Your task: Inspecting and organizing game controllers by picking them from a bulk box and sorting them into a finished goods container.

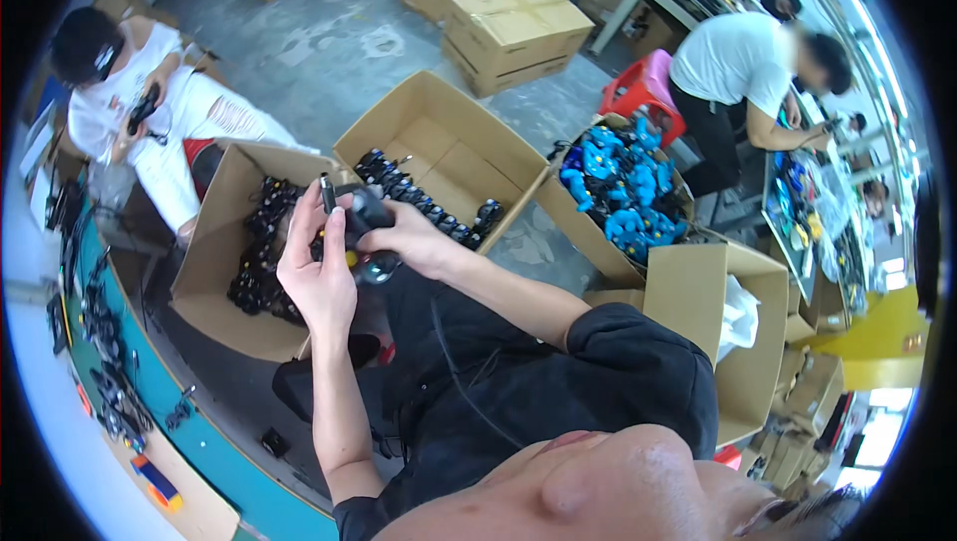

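Observation:
My right hand (417,240) is wrapped round a dark game controller (371,210) with a rounded grip and small coloured buttons. Just left of it, my left hand (321,277) is raised with the thumb and fingers closed on a slim black plug-like piece (327,192), which points upward. Whether this piece joins the controller by a cable is hidden. Both hands are above the boxes in front of me. Beneath and left of them, an open cardboard box (204,257) has many black controllers (261,287) in it.
A second open box (419,107) has black controllers in rows. To the right stands a box of blue controllers (623,187). A teal bench (214,461) with cables curves along the left. One person (140,112) sits far left holding a controller; another (733,67) bends over a bench.

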`<state>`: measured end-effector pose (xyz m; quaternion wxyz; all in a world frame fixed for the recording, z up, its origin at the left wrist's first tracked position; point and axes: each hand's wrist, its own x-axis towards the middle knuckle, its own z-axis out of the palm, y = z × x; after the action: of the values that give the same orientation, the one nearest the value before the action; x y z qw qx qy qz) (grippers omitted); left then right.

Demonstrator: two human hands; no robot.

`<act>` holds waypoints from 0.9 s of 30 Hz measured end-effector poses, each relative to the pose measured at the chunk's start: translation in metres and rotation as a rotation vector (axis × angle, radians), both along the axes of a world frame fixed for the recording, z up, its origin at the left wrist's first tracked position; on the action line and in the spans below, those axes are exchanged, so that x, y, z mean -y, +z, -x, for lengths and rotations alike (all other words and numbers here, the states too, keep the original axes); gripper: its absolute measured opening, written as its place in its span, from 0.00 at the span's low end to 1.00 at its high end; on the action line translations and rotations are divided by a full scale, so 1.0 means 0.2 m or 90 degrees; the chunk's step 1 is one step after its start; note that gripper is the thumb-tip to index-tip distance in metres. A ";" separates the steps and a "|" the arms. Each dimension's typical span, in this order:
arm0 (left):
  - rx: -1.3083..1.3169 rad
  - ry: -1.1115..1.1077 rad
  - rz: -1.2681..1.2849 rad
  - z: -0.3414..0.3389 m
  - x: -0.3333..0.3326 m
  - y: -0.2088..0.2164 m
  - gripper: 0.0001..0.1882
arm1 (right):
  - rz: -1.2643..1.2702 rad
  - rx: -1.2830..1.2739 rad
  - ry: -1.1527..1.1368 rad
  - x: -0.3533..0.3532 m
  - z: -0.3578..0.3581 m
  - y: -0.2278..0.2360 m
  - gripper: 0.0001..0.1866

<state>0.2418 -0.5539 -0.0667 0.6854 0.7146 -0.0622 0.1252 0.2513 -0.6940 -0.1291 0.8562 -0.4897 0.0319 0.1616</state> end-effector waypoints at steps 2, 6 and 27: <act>0.016 0.021 0.019 0.00 -0.03 -0.03 0.21 | -0.012 -0.032 -0.020 0.03 -0.03 0.00 0.21; -0.050 -0.005 0.051 0.01 -0.08 -0.10 0.15 | -0.044 0.001 -0.079 0.07 -0.06 0.02 0.21; 0.420 0.024 -0.394 0.12 0.08 -0.15 0.20 | -0.180 0.147 -0.083 0.17 -0.07 -0.21 0.33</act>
<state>0.2169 -0.5706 -0.0968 0.3803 0.8088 -0.2989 0.3345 0.2646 -0.7283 -0.1716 0.9230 -0.3770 -0.0579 0.0510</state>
